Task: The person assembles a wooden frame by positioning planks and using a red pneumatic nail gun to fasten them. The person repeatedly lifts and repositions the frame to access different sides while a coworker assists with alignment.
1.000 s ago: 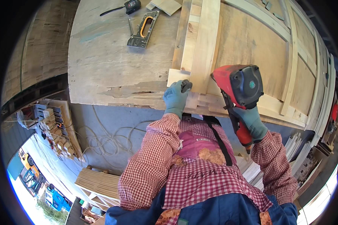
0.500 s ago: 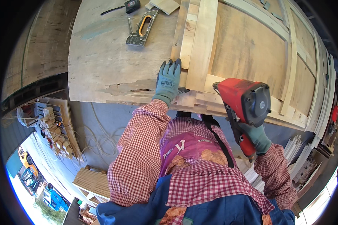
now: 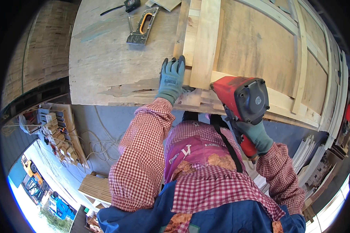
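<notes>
My right hand (image 3: 258, 136), in a blue-green glove, is wrapped round the handle of a red and black nail gun (image 3: 240, 97). The gun's nose is at the near end of an upright pale slat (image 3: 207, 42), by the corner of a wooden frame; whether it touches cannot be told. My left hand (image 3: 171, 79), gloved alike, lies flat with fingers stretched, its fingertips at the left edge of the frame's boards. The frame has a plywood panel (image 3: 256, 50) between its slats. Beneath is a worn plywood tabletop (image 3: 101, 70).
A hand stapler (image 3: 142, 29) with a yellow-orange handle grip lies on the tabletop, beyond my left hand. Past it are a black tape measure (image 3: 132, 4) and wood offcuts (image 3: 166, 4). A wooden rack with blocks (image 3: 56, 132) stands left; a pale hose (image 3: 103, 149) coils on the floor.
The nail gun has come left and slightly up, its nose now close to the slat's near end. My left hand stays flat at the boards' edge. The whole view has shifted a little.
</notes>
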`<state>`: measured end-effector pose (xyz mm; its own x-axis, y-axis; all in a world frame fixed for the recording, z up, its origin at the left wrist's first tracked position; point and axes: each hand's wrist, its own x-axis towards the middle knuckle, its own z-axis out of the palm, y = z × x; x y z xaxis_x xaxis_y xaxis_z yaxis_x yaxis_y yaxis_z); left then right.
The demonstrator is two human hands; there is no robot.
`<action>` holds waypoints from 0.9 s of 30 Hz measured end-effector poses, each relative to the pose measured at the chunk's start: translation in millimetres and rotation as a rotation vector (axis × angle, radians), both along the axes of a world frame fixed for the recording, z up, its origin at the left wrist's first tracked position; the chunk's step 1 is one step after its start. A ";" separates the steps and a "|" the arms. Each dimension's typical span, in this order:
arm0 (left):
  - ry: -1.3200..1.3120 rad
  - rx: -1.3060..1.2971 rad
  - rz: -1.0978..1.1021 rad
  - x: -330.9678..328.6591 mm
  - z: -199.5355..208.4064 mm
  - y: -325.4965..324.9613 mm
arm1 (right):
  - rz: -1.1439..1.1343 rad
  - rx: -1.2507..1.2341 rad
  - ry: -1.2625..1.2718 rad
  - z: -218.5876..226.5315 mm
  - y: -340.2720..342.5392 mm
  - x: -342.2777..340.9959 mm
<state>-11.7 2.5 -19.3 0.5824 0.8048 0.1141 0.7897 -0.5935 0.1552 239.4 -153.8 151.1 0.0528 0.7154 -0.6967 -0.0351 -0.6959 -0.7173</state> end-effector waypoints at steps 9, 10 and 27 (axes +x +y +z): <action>-0.083 0.029 -0.008 -3.2 -9.5 3.2 | 0.004 0.015 -0.020 11.5 0.9 -6.2; -0.106 0.027 -0.012 -1.5 -10.0 3.5 | 0.010 0.084 -0.034 2.7 -6.7 -3.4; -0.145 -0.074 0.036 -2.4 -1.3 0.8 | -0.079 -0.196 0.060 20.1 7.8 -5.2</action>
